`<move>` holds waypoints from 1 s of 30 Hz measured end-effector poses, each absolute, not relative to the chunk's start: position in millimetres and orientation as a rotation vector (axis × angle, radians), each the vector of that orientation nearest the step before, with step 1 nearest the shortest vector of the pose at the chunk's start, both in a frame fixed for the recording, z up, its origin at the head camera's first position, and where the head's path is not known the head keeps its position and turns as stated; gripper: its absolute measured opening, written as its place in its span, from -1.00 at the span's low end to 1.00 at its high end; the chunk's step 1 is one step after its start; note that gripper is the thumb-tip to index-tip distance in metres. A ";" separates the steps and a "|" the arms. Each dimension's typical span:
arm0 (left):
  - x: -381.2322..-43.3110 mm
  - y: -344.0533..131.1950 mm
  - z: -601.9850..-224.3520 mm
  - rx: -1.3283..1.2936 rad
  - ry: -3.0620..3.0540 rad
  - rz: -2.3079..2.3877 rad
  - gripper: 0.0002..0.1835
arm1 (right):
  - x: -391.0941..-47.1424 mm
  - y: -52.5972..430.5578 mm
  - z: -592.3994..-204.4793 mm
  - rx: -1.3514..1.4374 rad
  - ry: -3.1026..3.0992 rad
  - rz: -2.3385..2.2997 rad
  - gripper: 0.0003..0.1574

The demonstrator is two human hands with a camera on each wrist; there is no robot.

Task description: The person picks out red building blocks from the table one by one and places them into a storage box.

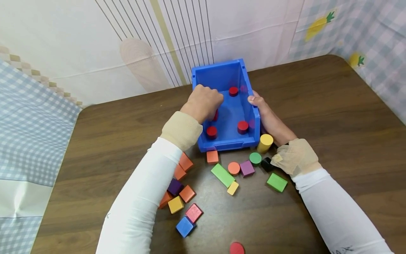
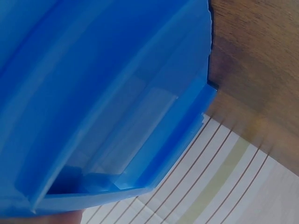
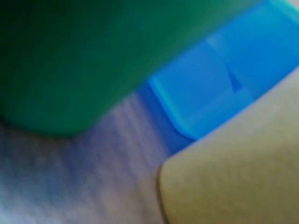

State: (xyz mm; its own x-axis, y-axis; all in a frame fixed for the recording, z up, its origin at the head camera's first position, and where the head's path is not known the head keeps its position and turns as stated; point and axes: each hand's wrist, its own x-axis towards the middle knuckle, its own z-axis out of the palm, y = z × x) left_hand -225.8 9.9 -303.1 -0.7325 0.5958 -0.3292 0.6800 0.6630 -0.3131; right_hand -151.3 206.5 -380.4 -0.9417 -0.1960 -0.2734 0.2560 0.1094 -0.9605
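A blue plastic bin (image 1: 226, 145) stands at the table's back edge, with several red cylinders (image 1: 243, 127) on its floor. My left hand (image 1: 204, 102) reaches over the bin's left wall, its fingers curled down inside. Part of another red cylinder (image 1: 215, 115) shows right beside those fingers; I cannot tell whether they pinch it. Blue wall (image 2: 60, 93) fills much of the left wrist view. My right hand (image 1: 269, 114) grips the bin's right wall, thumb over the rim. A yellow cylinder (image 1: 265, 143) stands close below that hand, near a green cylinder (image 1: 255, 158).
Loose blocks lie in front of the bin, including a long green block (image 1: 223, 175), a purple block (image 1: 247, 168) and a blue block (image 1: 185, 226). Orange blocks (image 1: 187, 193) lie beside the left forearm. A red disc (image 1: 237, 248) is near the front. Printed cloth (image 1: 260, 31) hangs behind.
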 end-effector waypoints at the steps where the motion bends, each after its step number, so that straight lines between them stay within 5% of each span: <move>1: -225.9 9.8 -303.0 1.038 2.680 -0.624 -0.87 | -151.6 206.4 -380.4 0.055 2.060 -1.901 0.00; 17: -227.8 9.0 -302.3 1.019 2.668 -0.587 -0.88 | -152.6 205.0 -379.3 0.051 2.067 -1.897 0.01; 30: -226.1 9.8 -293.8 0.934 2.597 -0.451 -0.66 | -157.2 202.6 -379.0 0.039 2.054 -1.905 0.05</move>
State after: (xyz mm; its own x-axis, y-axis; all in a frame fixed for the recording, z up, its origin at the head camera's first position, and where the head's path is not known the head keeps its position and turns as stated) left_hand -226.1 9.8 -293.8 -0.7242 0.5477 -0.4190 0.6569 0.7328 -0.1776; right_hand -157.2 202.6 -379.0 -0.9424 -0.2070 -0.2628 0.2465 0.1015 -0.9638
